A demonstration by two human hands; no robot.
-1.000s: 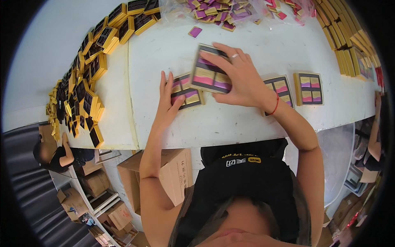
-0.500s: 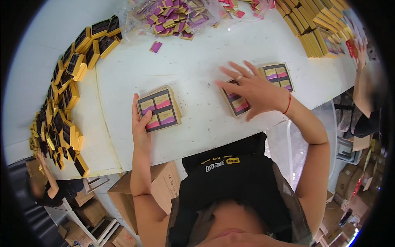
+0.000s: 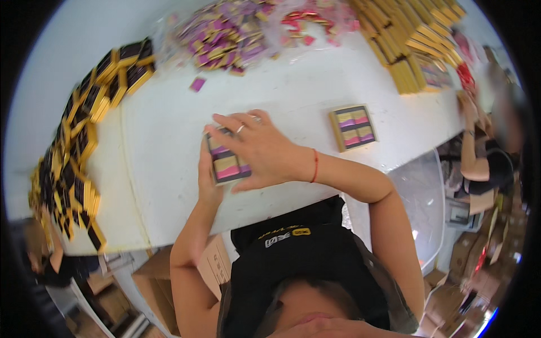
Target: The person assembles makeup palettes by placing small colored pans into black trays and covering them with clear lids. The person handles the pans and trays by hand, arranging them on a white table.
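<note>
At the table's middle, my left hand point(image 3: 209, 174) holds the left side of a shallow square box point(image 3: 227, 167). Small wrapped squares in gold, pink and purple sit in its dark insert. Across the top of this box lies my right hand point(image 3: 262, 147), its fingers over the far edge and its thumb at the near edge, hiding much of the contents. Whether a second box lies beneath cannot be made out. To the right, a similar gold-sided box point(image 3: 353, 128) rests on the table, showing pink and purple squares in its compartments.
Gold boxes with dark insides point(image 3: 93, 104) form a long curved row at the left. Clear bags of purple squares point(image 3: 225, 39) and red ones point(image 3: 307, 28) lie at the back, near one loose purple square point(image 3: 198, 84). Stacked gold boxes point(image 3: 403, 73) stand back right. Other people work at both sides.
My right hand has moved left with the box from beside the right-hand one, and is now over the box at my left hand. The whole view has shifted slightly.
</note>
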